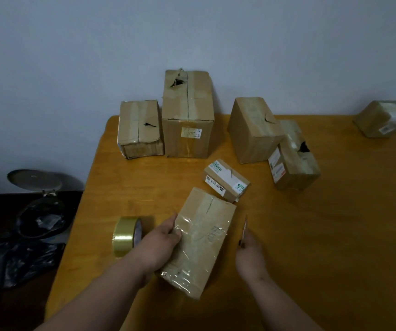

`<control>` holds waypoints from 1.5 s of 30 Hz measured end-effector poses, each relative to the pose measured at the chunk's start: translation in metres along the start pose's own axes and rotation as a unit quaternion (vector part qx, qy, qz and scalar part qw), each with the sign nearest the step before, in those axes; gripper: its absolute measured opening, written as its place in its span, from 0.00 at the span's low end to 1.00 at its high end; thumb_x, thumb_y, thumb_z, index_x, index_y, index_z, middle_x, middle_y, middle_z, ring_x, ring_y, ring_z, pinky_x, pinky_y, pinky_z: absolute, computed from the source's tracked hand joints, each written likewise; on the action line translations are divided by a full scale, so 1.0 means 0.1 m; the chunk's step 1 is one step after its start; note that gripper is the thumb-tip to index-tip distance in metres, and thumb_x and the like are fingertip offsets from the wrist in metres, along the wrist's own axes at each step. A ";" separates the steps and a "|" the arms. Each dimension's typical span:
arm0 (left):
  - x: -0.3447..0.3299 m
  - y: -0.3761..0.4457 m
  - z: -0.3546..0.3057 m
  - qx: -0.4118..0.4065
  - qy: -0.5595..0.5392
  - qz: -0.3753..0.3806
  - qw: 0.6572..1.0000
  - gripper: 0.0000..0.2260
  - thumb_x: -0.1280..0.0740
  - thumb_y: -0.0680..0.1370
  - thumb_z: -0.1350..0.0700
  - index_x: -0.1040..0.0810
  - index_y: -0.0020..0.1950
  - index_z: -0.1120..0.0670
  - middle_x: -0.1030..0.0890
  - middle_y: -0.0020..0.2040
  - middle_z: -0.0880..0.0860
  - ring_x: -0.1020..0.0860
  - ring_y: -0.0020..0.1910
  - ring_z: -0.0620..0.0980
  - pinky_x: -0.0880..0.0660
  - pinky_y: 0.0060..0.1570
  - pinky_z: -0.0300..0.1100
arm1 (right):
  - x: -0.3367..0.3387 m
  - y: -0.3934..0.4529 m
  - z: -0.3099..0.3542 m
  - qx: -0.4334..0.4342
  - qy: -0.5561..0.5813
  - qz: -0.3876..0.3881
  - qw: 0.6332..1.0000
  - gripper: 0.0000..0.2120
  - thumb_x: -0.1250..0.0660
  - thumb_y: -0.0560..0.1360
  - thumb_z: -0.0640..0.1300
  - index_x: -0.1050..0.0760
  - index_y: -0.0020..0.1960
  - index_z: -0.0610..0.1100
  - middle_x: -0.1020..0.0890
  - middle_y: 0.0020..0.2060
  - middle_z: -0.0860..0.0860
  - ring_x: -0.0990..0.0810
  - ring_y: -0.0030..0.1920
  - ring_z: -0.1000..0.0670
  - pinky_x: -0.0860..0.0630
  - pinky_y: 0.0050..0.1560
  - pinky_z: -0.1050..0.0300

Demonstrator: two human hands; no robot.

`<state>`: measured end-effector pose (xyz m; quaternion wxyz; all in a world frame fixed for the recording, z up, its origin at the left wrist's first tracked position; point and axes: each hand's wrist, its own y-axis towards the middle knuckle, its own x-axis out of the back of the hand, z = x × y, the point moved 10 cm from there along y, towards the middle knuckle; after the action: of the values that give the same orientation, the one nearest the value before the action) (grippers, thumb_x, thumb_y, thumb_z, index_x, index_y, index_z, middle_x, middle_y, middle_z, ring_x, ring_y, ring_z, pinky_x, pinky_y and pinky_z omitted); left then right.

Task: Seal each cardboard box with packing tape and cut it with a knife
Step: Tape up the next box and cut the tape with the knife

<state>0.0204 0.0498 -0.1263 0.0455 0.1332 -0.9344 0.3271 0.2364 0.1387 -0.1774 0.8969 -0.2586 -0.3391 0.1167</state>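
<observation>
A flat cardboard box (201, 242) lies near the table's front, with shiny clear tape over its top. My left hand (162, 244) grips the box's left edge, thumb on top. My right hand (249, 252) is just right of the box and holds a knife (244, 231), blade pointing up and away. A roll of yellowish packing tape (126, 236) stands on its edge left of my left hand.
Several more cardboard boxes stand further back on the wooden table (311, 235): two at the back left (187, 115), a small labelled one (225, 180) mid-table, two at the right (254, 130), one at the far right corner (383, 119). A bin with a black bag (39, 211) sits on the floor, left.
</observation>
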 end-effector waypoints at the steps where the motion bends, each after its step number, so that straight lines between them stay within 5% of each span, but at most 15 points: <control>1: -0.01 0.01 -0.03 -0.009 0.049 -0.007 0.999 0.24 0.41 0.83 0.52 0.42 0.77 0.38 0.38 0.69 0.34 0.30 0.54 0.40 0.29 0.56 0.30 | 0.07 0.00 0.09 0.024 0.018 -0.033 0.999 0.22 0.44 0.82 0.40 0.37 0.76 0.47 0.30 0.69 0.43 0.28 0.67 0.42 0.28 0.66 0.47; 4: -0.04 0.07 -0.21 -0.090 0.244 -0.062 0.963 0.35 0.39 0.79 0.40 0.58 0.79 0.40 0.47 0.80 0.43 0.44 0.75 0.42 0.57 0.72 0.40 | 0.22 -0.17 0.57 0.155 0.025 -0.109 0.982 0.25 0.48 0.82 0.56 0.44 0.78 0.53 0.43 0.77 0.50 0.42 0.76 0.47 0.40 0.70 0.52; 7: -0.18 0.07 -0.29 -0.158 0.424 -0.100 0.886 0.38 0.47 0.78 0.34 0.67 0.78 0.44 0.58 0.80 0.44 0.46 0.78 0.46 0.72 0.67 0.39 | -0.13 -0.43 1.06 0.326 -0.232 -0.065 0.914 0.31 0.59 0.79 0.63 0.60 0.79 0.54 0.62 0.78 0.56 0.65 0.77 0.51 0.61 0.75 0.48; 10: -0.25 0.10 -0.29 -0.161 0.503 -0.090 0.844 0.33 0.54 0.80 0.36 0.73 0.75 0.42 0.67 0.79 0.47 0.45 0.78 0.51 0.57 0.73 0.52 | -0.35 -0.45 1.17 0.375 -0.418 -0.030 0.827 0.32 0.69 0.77 0.60 0.62 0.79 0.49 0.62 0.79 0.51 0.70 0.76 0.50 0.76 0.70 0.41; 13: -0.34 -0.05 -0.41 -0.210 0.567 -0.089 0.791 0.27 0.64 0.78 0.37 0.73 0.74 0.41 0.73 0.77 0.48 0.62 0.79 0.56 0.62 0.74 0.56 | -0.24 -0.38 1.31 0.398 -0.419 -0.026 0.816 0.33 0.67 0.78 0.62 0.53 0.79 0.51 0.52 0.80 0.51 0.58 0.79 0.51 0.73 0.71 0.40; 17: -0.54 -0.31 -0.42 -0.247 0.609 -0.105 0.746 0.29 0.57 0.82 0.40 0.34 0.75 0.53 0.36 0.77 0.54 0.38 0.75 0.57 0.45 0.67 0.60 | -0.22 -0.20 1.24 0.370 -0.430 0.036 0.823 0.32 0.64 0.79 0.64 0.61 0.79 0.51 0.52 0.80 0.52 0.54 0.78 0.51 0.59 0.76 0.42; 20: -0.50 -0.24 -0.30 -0.236 0.636 -0.093 0.729 0.33 0.64 0.80 0.36 0.49 0.79 0.52 0.51 0.80 0.51 0.55 0.79 0.56 0.57 0.72 0.59 | -0.19 -0.18 1.29 0.385 -0.428 0.019 0.818 0.33 0.59 0.80 0.64 0.54 0.79 0.49 0.36 0.74 0.50 0.37 0.72 0.49 0.45 0.73 0.43; 23: -0.36 -0.30 -0.33 -0.213 0.625 -0.138 0.738 0.34 0.57 0.81 0.34 0.39 0.77 0.55 0.39 0.78 0.53 0.44 0.77 0.58 0.51 0.71 0.61 | -0.17 -0.14 1.29 0.354 -0.398 0.045 0.845 0.34 0.54 0.79 0.66 0.55 0.79 0.51 0.33 0.72 0.49 0.32 0.70 0.47 0.38 0.68 0.43; 27: 0.27 -0.52 -0.02 -0.094 0.427 -0.290 0.851 0.51 0.48 0.68 0.21 0.54 0.81 0.51 0.53 0.81 0.53 0.53 0.79 0.56 0.59 0.76 0.55 | -0.07 -0.04 1.14 0.260 -0.343 0.072 0.900 0.41 0.44 0.70 0.74 0.45 0.76 0.54 0.28 0.68 0.51 0.28 0.66 0.47 0.33 0.66 0.43; 30: 0.50 -0.67 0.53 0.027 0.011 -0.321 0.947 0.47 0.32 0.60 0.27 0.36 0.73 0.50 0.29 0.70 0.55 0.30 0.66 0.56 0.32 0.66 0.55 | -0.14 -0.09 0.90 0.185 -0.222 0.121 0.949 0.44 0.37 0.66 0.74 0.43 0.76 0.56 0.33 0.72 0.51 0.32 0.70 0.45 0.32 0.68 0.44; 32: 0.23 -0.65 0.79 0.112 -0.208 -0.224 0.946 0.33 0.31 0.67 0.33 0.28 0.65 0.50 0.18 0.55 0.52 0.21 0.52 0.54 0.26 0.52 0.50 | -0.21 -0.16 0.78 0.154 -0.108 0.154 0.970 0.42 0.34 0.71 0.68 0.46 0.78 0.55 0.37 0.74 0.52 0.35 0.73 0.45 0.34 0.71 0.45; 34: -0.03 -0.61 0.83 0.128 -0.331 -0.109 0.928 0.24 0.35 0.71 0.35 0.24 0.59 0.49 0.14 0.48 0.53 0.15 0.45 0.54 0.24 0.44 0.48 | -0.26 -0.20 0.73 0.115 -0.022 0.196 0.974 0.32 0.33 0.75 0.60 0.38 0.76 0.54 0.27 0.68 0.54 0.27 0.67 0.49 0.30 0.69 0.46; 37: -0.04 -0.59 0.83 0.139 -0.382 -0.054 0.912 0.22 0.36 0.72 0.36 0.21 0.57 0.51 0.14 0.49 0.58 0.15 0.44 0.57 0.23 0.43 0.51 | -0.25 -0.32 0.75 0.089 -0.001 0.223 0.971 0.19 0.38 0.80 0.54 0.29 0.69 0.52 0.19 0.57 0.55 0.20 0.57 0.51 0.26 0.64 0.45; 41: 0.05 -0.57 0.76 0.104 -0.409 -0.036 0.906 0.21 0.33 0.71 0.38 0.20 0.56 0.50 0.15 0.50 0.59 0.15 0.44 0.59 0.20 0.38 0.51 | -0.16 -0.51 0.75 0.093 0.034 0.212 0.972 0.17 0.41 0.81 0.52 0.30 0.70 0.54 0.20 0.59 0.54 0.22 0.59 0.51 0.27 0.65 0.45; 45: 0.04 -0.54 0.43 0.037 -0.403 -0.014 0.914 0.23 0.30 0.70 0.42 0.21 0.62 0.50 0.16 0.54 0.58 0.16 0.51 0.58 0.22 0.49 0.53 | 0.20 -0.59 0.75 0.089 0.111 0.180 0.973 0.15 0.42 0.82 0.49 0.29 0.68 0.54 0.19 0.57 0.52 0.20 0.57 0.49 0.25 0.63 0.43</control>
<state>0.0320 -0.0189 -0.1270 -0.3358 0.2685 -0.8585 0.2795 0.2028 0.1257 -0.0870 0.9126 -0.2459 -0.1738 0.2766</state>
